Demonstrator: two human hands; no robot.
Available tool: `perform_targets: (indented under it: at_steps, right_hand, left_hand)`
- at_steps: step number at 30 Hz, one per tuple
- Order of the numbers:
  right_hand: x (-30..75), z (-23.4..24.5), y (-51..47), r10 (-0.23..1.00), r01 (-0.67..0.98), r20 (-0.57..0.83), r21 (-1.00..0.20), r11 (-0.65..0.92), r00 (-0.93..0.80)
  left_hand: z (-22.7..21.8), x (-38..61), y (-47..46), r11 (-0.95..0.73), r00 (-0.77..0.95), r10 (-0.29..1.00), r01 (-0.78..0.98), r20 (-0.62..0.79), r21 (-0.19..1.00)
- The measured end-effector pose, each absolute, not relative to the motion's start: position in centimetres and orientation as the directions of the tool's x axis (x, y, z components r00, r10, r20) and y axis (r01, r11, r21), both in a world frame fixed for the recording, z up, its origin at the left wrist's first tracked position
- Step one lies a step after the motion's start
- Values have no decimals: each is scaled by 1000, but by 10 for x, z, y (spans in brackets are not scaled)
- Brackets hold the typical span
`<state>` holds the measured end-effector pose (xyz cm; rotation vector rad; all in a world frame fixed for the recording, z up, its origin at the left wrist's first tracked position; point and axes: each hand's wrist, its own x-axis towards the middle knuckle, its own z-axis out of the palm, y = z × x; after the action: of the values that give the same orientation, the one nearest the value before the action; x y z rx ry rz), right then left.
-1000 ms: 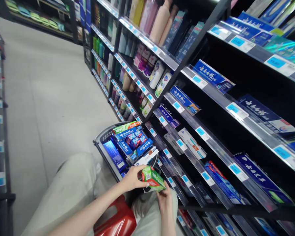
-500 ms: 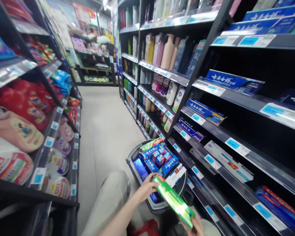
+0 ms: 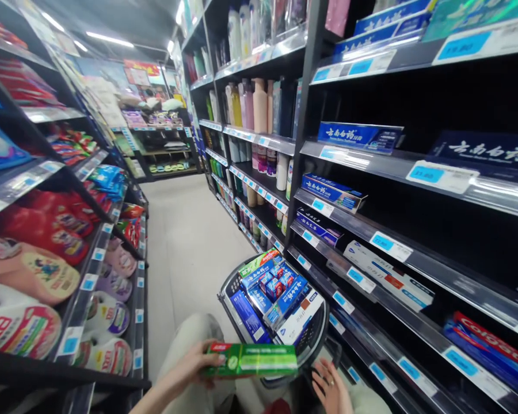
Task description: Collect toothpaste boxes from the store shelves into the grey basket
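Green box [image 3: 261, 361]; left fingers [image 3: 210, 360] gripping.

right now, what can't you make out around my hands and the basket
Head view: small lettering on the green box, blurred.
Head view: fingers of the left hand behind that box, hidden by it.
Head view: most of the floor of the basket, covered by packages.
Head view: the full shape of the red object, cut off by the bottom edge.
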<state>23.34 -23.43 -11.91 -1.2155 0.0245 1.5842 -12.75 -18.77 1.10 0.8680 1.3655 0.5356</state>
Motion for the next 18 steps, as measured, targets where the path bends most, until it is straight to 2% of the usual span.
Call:
perform_targets:
  at_steps: [3, 5, 7, 10, 15, 18]
  right_hand:
    - [235, -122, -235, 684, -754, -718, -519, -403, 128]
    - [232, -122, -235, 684, -754, -718, -518, -405, 125]
    - [229, -119, -236, 688, -751, -716, -520, -407, 123]
    - [226, -113, -237, 684, -757, -716, -523, -392, 140]
    - [225, -105, -238, 680, -769, -716, -522, -369, 160]
    - [224, -105, -240, 684, -779, -711, -518, -354, 162]
  left_hand:
    - [17, -141, -184, 573, -121, 820, 144, -560, 807]
    - [21, -151, -172, 552, -276, 828, 244, -489, 797]
    - [25, -162, -154, 514, -318, 854, 402, -411, 757]
    - [30, -177, -120, 431, -179, 898, 535, -401, 727]
    - [21, -172, -62, 439, 95, 832, 490, -546, 753]
    - [-1, -156, -39, 488, 174, 771, 457, -613, 744]
